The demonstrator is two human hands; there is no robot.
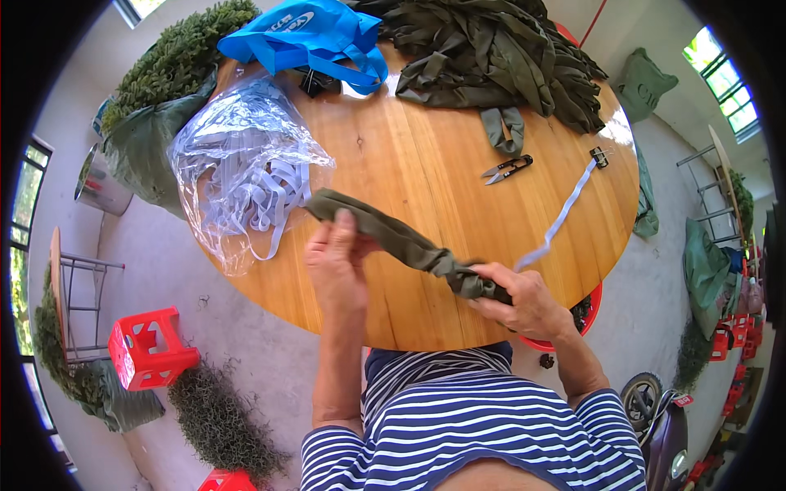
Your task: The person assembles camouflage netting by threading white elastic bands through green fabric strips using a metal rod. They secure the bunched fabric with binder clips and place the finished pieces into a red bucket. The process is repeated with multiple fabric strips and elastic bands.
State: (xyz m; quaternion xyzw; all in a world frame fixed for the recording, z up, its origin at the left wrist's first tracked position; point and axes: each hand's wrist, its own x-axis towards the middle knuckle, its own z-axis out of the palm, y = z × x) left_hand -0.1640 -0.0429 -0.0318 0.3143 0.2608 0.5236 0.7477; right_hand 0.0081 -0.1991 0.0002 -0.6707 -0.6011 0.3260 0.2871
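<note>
A long olive-green fabric tube (385, 231) stretches between my hands above the near part of the table. My left hand (337, 266) is closed on its flatter left part, thumb on top. My right hand (528, 301) grips the gathered, bunched right end. A white elastic band (565, 214) runs from behind my right hand to a black clip (600, 158) near the table's right edge. Whether the elastic enters the tube is hidden by my fingers. Beyond the tube lie thread snips (508, 169), blades apart.
On the round wooden table (368, 147) stand a clear bag of white elastic (266, 188), a blue bag (303, 41) and a heap of olive fabric (491, 61). A red basin (594, 307) sits below the right edge. Red stool (153, 348) and greenery (221, 417) occupy the left floor.
</note>
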